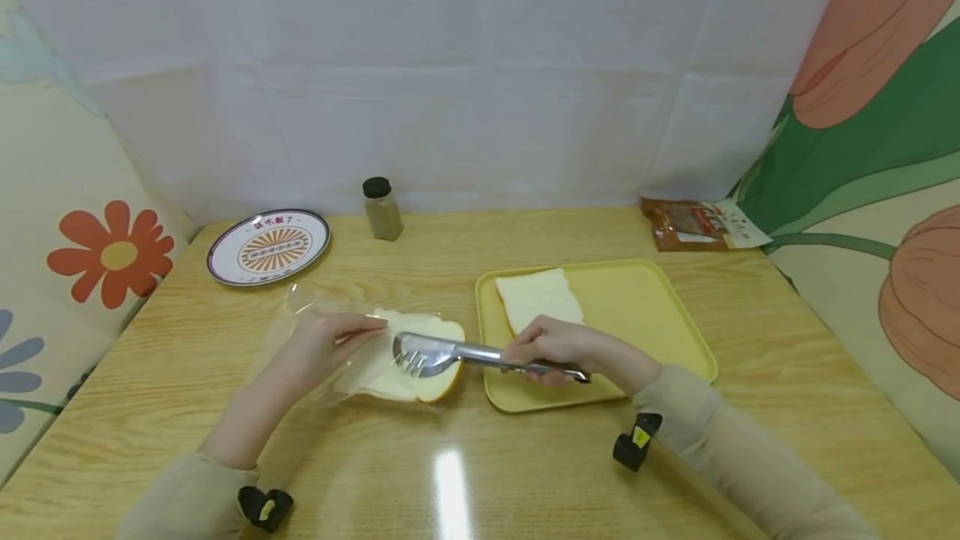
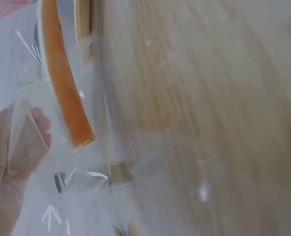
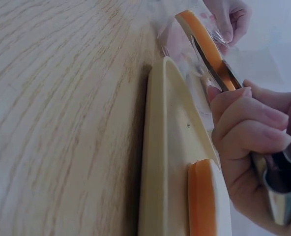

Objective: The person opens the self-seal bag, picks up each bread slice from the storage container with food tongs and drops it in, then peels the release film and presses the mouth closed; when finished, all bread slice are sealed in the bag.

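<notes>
My right hand point(image 1: 551, 348) grips metal serving tongs point(image 1: 480, 353); their spoon-and-fork ends clamp a slice of bread point(image 1: 438, 382) near its right side. In the right wrist view the crust edge of this bread point(image 3: 209, 44) sits between the tong arms. A clear plastic bag point(image 2: 94, 177) surrounds the left part of the slice. My left hand point(image 1: 318, 348) pinches the bag's edge between thumb and fingers, above the bread. Below my right hand lies a yellow tray point(image 1: 637, 298), with another bread slice point(image 1: 540, 298) on its left side.
At the back left stands a patterned oval plate point(image 1: 270, 247), beside a small jar with a black lid point(image 1: 383, 211). A brown food packet point(image 1: 701, 225) lies at the back right. A white cloth point(image 1: 465, 82) hangs behind the wooden table point(image 1: 360, 473).
</notes>
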The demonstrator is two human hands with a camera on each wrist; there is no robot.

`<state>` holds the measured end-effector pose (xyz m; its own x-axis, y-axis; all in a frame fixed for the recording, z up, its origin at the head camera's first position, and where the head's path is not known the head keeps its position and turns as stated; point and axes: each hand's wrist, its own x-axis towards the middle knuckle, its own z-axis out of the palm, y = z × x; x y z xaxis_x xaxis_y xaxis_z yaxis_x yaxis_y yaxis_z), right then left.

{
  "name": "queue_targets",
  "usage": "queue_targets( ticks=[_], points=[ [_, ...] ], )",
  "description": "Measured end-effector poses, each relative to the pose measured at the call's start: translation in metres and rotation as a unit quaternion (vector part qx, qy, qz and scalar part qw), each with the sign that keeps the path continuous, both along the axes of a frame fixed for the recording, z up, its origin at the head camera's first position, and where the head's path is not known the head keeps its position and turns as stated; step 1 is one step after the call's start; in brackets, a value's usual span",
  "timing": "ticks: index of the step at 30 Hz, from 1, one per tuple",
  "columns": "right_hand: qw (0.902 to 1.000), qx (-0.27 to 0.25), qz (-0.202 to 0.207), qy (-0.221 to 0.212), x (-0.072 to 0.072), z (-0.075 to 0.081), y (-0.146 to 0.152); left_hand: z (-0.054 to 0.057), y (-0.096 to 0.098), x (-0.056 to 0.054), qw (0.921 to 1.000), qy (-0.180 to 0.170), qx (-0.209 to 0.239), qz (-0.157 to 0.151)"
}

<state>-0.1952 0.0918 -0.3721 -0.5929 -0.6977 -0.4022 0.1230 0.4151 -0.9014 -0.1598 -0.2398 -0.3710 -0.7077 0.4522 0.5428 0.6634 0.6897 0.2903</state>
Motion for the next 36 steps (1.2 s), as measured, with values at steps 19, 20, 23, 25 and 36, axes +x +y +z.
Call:
queue_targets(
  ticks=[19, 20, 23, 25, 36],
  points=[
    [0.9987, -0.023, 0.003, -0.046, -0.0023, -0.0003, -0.0018, -0.0015, -0.0029, -0.002, 0.9978, 0.052, 0.039, -0.015],
    [0.9987, -0.024, 0.005, -0.045, -0.0025, -0.0005, -0.0023, -0.0016, -0.0026, -0.0019, 0.9976, 0.055, 0.04, -0.014],
    [0.9983, -0.033, 0.007, -0.048, -0.0036, -0.0016, -0.0031, -0.001, -0.0022, -0.002, 0.9971, 0.065, 0.038, -0.007],
    [0.9979, -0.04, 0.004, -0.051, -0.0042, -0.0014, -0.0027, -0.0002, -0.0027, -0.002, 0.9967, 0.071, 0.038, -0.002],
    [0.9971, -0.05, 0.015, -0.055, -0.0063, -0.0021, -0.0017, -0.0023, -0.0018, -0.001, 0.9949, 0.09, 0.045, -0.01]
  ],
)
